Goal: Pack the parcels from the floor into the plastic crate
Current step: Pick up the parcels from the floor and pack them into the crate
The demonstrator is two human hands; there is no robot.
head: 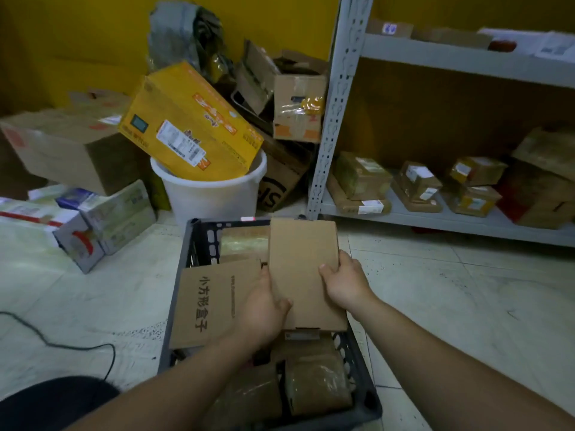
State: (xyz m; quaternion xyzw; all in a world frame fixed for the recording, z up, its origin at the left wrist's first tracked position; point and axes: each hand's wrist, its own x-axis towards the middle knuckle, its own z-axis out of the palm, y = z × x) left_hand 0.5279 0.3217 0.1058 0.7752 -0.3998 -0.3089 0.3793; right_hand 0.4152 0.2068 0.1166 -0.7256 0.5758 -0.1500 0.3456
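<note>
Both hands grip a plain cardboard parcel (303,269) above the black plastic crate (194,244): left hand (264,309) clasps its near-left edge, right hand (343,279) its right edge, long axis pointing away, over the crate's right half beside a printed box (214,303).

Two hands (264,306), one crate (174,321), one white bucket (211,197).

I am seeing matt brown cardboard on the box (303,269), set over a dark slotted plastic crate (199,241). Parcels (314,377) inside are shining under glossy clear tape. A smooth white plastic bucket (211,197) is holding a glossy yellow carton (189,126). Painted grey metal shelving (339,88) is standing on glossy pale floor tiles (451,290).
</note>
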